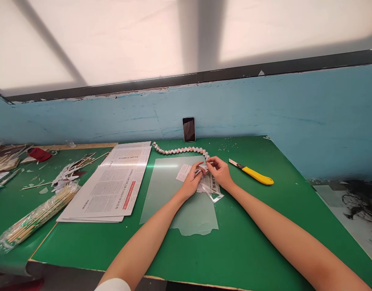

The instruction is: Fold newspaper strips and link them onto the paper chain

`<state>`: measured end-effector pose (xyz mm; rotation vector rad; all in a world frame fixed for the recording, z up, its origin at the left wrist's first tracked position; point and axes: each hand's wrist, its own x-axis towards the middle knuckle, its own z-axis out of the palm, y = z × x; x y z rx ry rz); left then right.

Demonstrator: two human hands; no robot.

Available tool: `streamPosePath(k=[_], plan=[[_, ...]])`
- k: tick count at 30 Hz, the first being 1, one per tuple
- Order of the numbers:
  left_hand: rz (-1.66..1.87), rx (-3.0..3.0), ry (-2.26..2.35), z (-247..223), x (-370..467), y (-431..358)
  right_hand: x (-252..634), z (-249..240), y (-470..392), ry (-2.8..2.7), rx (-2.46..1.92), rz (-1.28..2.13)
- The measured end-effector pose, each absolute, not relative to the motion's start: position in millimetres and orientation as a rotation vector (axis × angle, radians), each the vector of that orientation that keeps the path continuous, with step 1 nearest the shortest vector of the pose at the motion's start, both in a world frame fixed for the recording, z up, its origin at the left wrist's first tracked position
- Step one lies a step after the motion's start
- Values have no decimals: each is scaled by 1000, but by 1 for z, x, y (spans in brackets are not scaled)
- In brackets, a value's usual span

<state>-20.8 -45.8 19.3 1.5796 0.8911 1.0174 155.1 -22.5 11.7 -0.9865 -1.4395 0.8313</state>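
A folded newspaper chain [180, 150] zigzags across the green table, and its near end runs into my two hands. My left hand [192, 178] is closed in a pinch on that end. Right beside it, my right hand [220, 171] also has its fingers closed on the chain; the exact fold between the fingertips is hidden. Under the hands lie cut newspaper pieces [183, 172] and a small clear plastic piece [216, 197]. These rest on a translucent plastic sheet [161, 194]. A yellow utility knife [255, 175] with its blade out lies to the right of my right hand.
Stacked newspapers [113, 186] lie left of the sheet. Further left are a plastic-wrapped bundle of sticks [40, 214], paper scraps [67, 171] and a red object [39, 154]. A phone [189, 129] leans on the blue wall behind the green table [249, 242].
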Motion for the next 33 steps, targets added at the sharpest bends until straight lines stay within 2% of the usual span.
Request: streamPosePath(k=[11, 22, 33], plan=[[893, 1720, 866, 17, -22, -46, 158, 12, -17, -1342, -925, 977], [1307, 1345, 1019, 10, -17, -39, 143, 25, -41, -1427, -842, 995], [1392, 1761, 1210, 8, -22, -46, 130, 14, -54, -1448, -824, 905]])
